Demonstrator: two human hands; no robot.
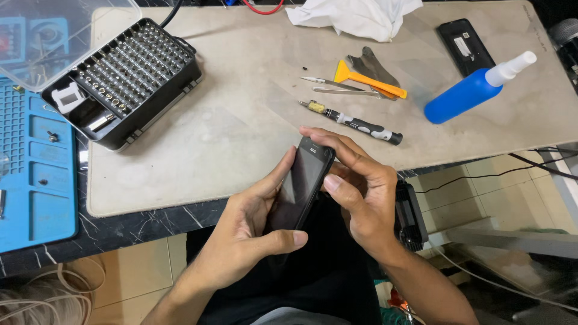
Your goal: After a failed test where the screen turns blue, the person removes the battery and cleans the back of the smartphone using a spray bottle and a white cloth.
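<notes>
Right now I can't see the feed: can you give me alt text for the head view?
Both hands hold a black phone upright over the table edge, the left hand cradling it from below and the right hand gripping its top and side. On the beige mat behind lie a screwdriver, tweezers, an orange pry tool, a blue spray bottle and an open bit case.

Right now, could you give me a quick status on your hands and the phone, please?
Left hand and right hand both grip black phone. Phone off the mat. Nothing in the way.
</notes>
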